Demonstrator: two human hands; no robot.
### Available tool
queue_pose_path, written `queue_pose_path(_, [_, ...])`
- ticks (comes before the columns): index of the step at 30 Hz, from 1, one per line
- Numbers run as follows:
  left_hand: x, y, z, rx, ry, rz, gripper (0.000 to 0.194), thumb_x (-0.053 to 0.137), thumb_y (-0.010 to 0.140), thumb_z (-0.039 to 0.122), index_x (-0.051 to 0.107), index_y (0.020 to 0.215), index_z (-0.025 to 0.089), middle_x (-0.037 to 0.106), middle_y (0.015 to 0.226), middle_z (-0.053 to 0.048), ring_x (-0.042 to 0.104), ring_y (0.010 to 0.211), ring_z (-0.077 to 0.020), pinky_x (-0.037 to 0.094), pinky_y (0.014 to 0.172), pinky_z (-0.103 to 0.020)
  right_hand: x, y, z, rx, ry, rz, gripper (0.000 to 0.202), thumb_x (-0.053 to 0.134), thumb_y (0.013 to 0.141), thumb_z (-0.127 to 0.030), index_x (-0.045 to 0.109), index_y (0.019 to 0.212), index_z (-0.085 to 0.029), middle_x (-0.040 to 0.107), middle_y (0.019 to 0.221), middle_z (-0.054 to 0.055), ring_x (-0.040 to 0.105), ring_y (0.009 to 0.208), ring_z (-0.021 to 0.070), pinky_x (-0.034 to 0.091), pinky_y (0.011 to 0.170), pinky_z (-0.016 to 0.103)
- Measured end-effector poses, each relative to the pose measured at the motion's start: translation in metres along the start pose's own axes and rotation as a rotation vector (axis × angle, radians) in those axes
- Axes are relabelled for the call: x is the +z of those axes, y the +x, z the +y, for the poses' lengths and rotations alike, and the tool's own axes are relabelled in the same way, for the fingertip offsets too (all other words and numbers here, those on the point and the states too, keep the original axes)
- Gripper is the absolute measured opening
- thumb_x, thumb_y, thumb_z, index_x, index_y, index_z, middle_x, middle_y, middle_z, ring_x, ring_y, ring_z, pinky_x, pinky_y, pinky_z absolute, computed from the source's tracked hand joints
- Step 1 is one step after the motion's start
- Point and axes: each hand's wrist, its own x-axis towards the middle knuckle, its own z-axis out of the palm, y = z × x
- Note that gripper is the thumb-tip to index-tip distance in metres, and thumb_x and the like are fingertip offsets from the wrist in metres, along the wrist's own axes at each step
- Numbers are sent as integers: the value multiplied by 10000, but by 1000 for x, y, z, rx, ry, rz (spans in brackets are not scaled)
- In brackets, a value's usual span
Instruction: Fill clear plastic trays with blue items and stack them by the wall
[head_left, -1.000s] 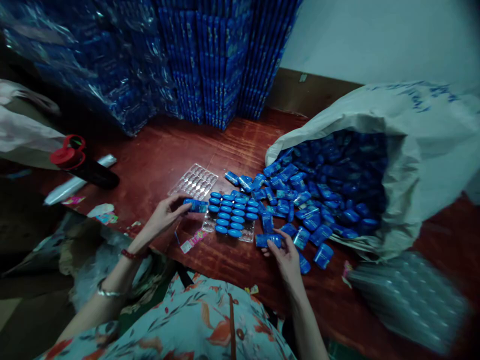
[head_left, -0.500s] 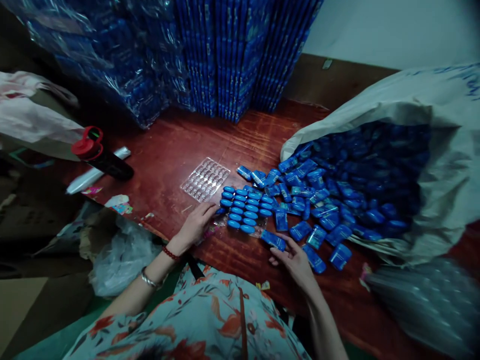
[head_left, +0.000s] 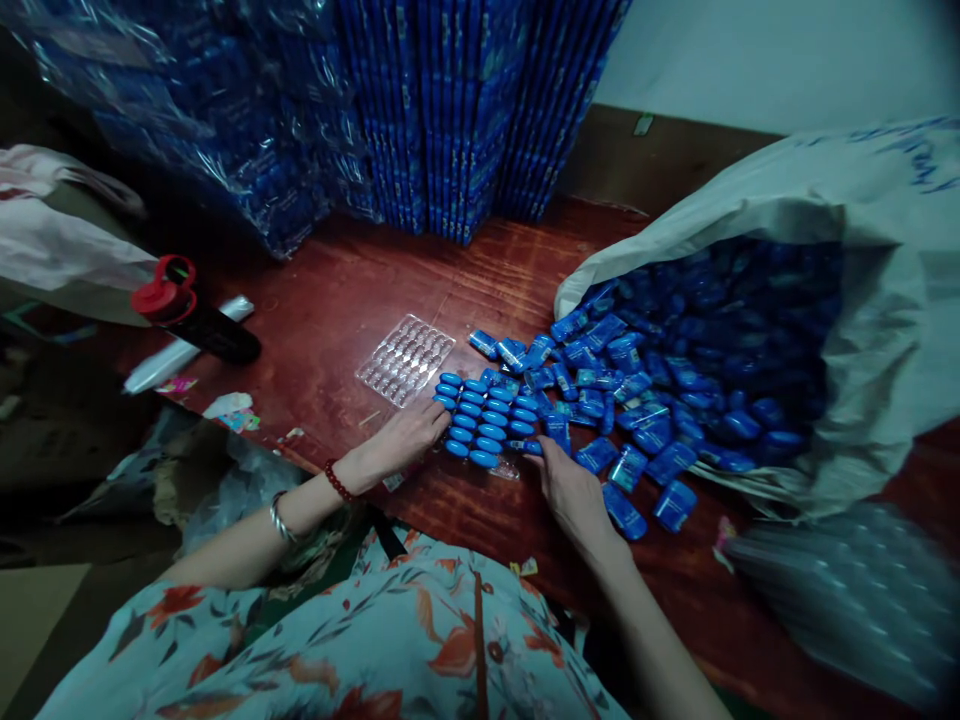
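Several blue packs stand on edge in rows in a clear tray [head_left: 504,468] on the red-brown table. My right hand [head_left: 568,487] pinches a blue pack [head_left: 524,446] at the right end of the near rows. At the left side of the rows is my left hand [head_left: 407,436], its fingertips against the packs; whether it grips one is hidden. An unfilled clear tray [head_left: 406,359] lies just behind it. Loose blue packs [head_left: 628,466] are spread to the right, spilling from a large white sack [head_left: 870,300].
Tall stacks of blue packages [head_left: 450,120] stand at the back. A black bottle with a red lid [head_left: 217,330] lies beside a clear plastic roll [head_left: 169,362] on the left. Clear trays [head_left: 847,590] are piled at the right front.
My right hand has moved left and forward, bringing its pack from flat beside the tray to upright at the rows. My left hand has moved slightly right, against the packs.
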Motion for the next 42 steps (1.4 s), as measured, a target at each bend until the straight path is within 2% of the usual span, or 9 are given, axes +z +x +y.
queue_pose_path(6, [20, -10, -2, -82, -112, 186, 260, 282, 924, 112, 534, 970, 152, 580, 910, -92, 550, 840, -186, 483, 757, -328, -23, 8, -25, -112, -404, -103, 284, 332, 930, -201, 577, 1053, -125, 652, 811, 153, 638, 800, 247, 430, 571, 275])
queue_pose_path(13, [44, -18, -4, -177, -175, 401, 266, 367, 920, 171, 575, 1083, 203, 575, 1106, -107, 543, 955, -201, 459, 793, -344, -25, 12, -58, -25, -403, -38, 347, 323, 818, 18, 616, 980, -74, 648, 686, 179, 655, 676, 246, 447, 510, 272])
queue_pose_path(20, [11, 7, -21, -185, -220, 572, 189, 441, 911, 236, 616, 872, 175, 592, 921, -83, 536, 829, -177, 445, 730, -306, -55, 26, -30, -52, -386, -237, 358, 372, 934, -377, 611, 999, -119, 673, 743, 140, 667, 722, 236, 463, 584, 280])
queue_pose_path(23, [-7, 49, -46, -164, -283, 494, 193, 411, 921, 208, 598, 920, 161, 591, 858, -56, 550, 791, -156, 453, 712, -268, -71, 49, -6, -69, -371, -181, 351, 312, 953, -378, 600, 1059, -209, 663, 927, 98, 645, 826, 204, 441, 633, 256])
queue_pose_path(26, [-12, 104, -65, -52, -138, 188, 206, 467, 866, 142, 588, 1033, 145, 595, 1030, -94, 560, 915, -187, 451, 787, -291, -69, 84, 9, -120, -396, -64, 342, 370, 919, -217, 510, 1229, -251, 563, 1155, 105, 570, 992, 218, 423, 677, 258])
queue_pose_path(29, [-5, 150, -66, 20, 14, -43, 279, 522, 794, 82, 586, 1066, 96, 591, 1078, -150, 552, 961, -230, 444, 807, -318, -57, 114, 17, -142, -428, -33, 423, 422, 870, -161, 459, 1287, -221, 485, 1221, 145, 504, 1054, 258, 419, 744, 308])
queue_pose_path(32, [3, 172, -60, 29, 17, -68, 249, 506, 783, 48, 600, 1013, 65, 615, 1024, -169, 554, 955, -239, 442, 803, -320, -45, 127, 25, -185, -377, 19, 376, 455, 858, -218, 501, 1229, -180, 497, 1184, 157, 481, 1066, 284, 407, 828, 382])
queue_pose_path(38, [-11, 133, -71, -64, -79, 4, 196, 453, 862, 122, 575, 1008, 80, 633, 1010, -137, 575, 924, -198, 452, 808, -293, -36, 75, 54, -206, 174, 211, 389, 341, 876, -187, 430, 1253, -148, 562, 1188, 139, 538, 1084, 238, 430, 883, 381])
queue_pose_path(42, [-28, 58, -71, -272, -495, 476, 301, 551, 849, 288, 527, 1117, 151, 631, 1014, -54, 601, 871, -153, 480, 780, -262, -37, 5, 60, -91, 433, 73, 417, 408, 889, -306, 335, 1282, -191, 652, 971, 74, 636, 831, 207, 488, 732, 331])
